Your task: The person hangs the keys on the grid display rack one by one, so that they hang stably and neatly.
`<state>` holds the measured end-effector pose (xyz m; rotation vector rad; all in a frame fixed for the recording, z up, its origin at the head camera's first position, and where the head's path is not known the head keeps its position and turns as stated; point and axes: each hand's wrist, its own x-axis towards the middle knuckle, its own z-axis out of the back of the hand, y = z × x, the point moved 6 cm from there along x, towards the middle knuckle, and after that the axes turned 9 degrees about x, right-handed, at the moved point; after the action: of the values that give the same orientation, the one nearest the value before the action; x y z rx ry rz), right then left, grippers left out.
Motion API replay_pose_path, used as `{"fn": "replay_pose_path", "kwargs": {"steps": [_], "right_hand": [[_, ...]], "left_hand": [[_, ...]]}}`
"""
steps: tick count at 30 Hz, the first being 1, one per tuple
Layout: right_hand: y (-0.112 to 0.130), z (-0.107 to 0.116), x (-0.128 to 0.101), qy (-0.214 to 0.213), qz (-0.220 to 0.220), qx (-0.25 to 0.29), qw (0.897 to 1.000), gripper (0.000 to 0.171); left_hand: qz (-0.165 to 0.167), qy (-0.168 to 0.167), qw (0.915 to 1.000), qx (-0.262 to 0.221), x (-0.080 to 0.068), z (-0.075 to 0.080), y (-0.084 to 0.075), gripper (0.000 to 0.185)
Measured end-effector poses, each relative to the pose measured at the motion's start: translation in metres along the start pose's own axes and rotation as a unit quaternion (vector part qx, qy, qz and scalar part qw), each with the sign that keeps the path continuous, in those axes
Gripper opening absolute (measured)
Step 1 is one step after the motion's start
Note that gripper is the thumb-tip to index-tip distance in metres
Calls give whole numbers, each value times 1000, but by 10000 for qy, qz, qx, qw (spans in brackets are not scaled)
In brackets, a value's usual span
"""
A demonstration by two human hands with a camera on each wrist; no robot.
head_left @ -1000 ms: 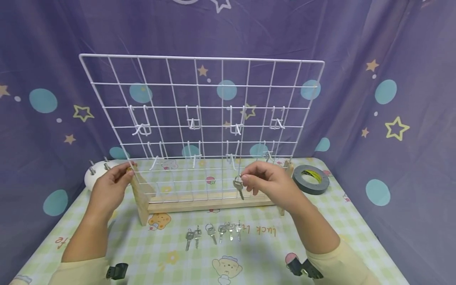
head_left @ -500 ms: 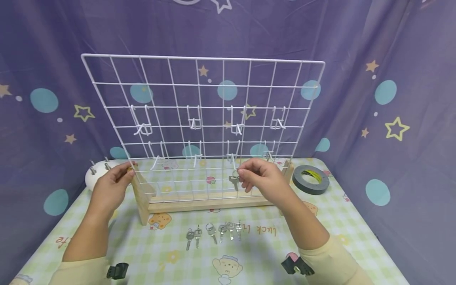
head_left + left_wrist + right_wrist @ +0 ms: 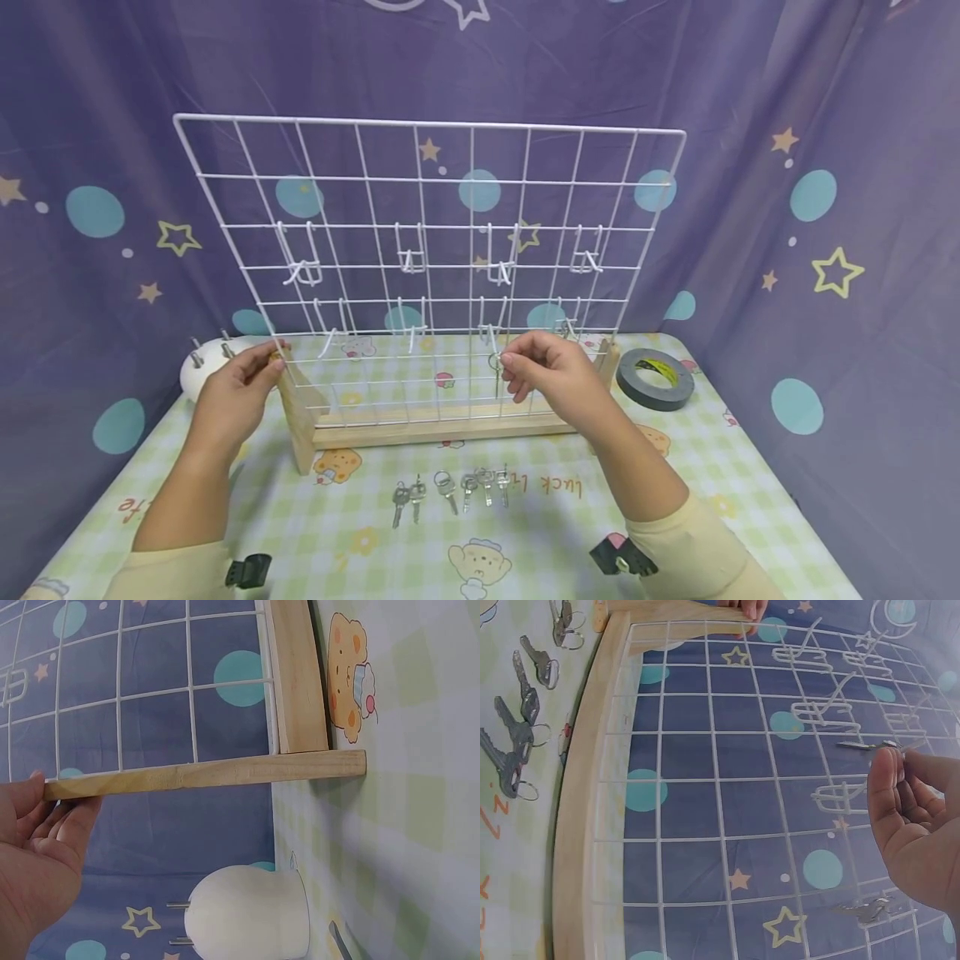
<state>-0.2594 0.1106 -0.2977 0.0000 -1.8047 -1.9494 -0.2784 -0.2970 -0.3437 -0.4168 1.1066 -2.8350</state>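
My right hand (image 3: 547,367) pinches a small key (image 3: 497,382) by its ring, between thumb and fingertips. The key dangles edge-on just below a white wire hook (image 3: 491,335) in the lower row, and in the right wrist view the key (image 3: 862,745) sticks out past the fingertips. My left hand (image 3: 234,393) grips the top end of the wooden side post (image 3: 187,776) of the rack, thumb on one face and fingers on the other. White wire grid (image 3: 442,180) rises from this wooden frame, with several hooks on it in two rows.
Several keys with rings (image 3: 447,492) lie in a row on the checked cloth in front of the rack. Another key (image 3: 874,909) hangs on the lower right hook. A grey tape roll (image 3: 655,379) lies right, a white rounded object with metal pegs (image 3: 201,375) stands left.
My right hand has moved left and slightly up with the key, bringing it to the hook. The key has turned from flat-on to edge-on. My left hand keeps its grip on the post.
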Motion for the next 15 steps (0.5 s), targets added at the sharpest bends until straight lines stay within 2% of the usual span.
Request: {"fn": "replay_pose_path", "kwargs": {"steps": [6, 15], "right_hand": [[-11, 1, 7, -10, -44, 64, 10000, 24], [-25, 2, 20, -249, -93, 303, 9992, 25]], "left_hand": [[60, 46, 10000, -33, 1, -1, 1, 58], [80, 53, 9999, -49, 1, -1, 1, 58]]}}
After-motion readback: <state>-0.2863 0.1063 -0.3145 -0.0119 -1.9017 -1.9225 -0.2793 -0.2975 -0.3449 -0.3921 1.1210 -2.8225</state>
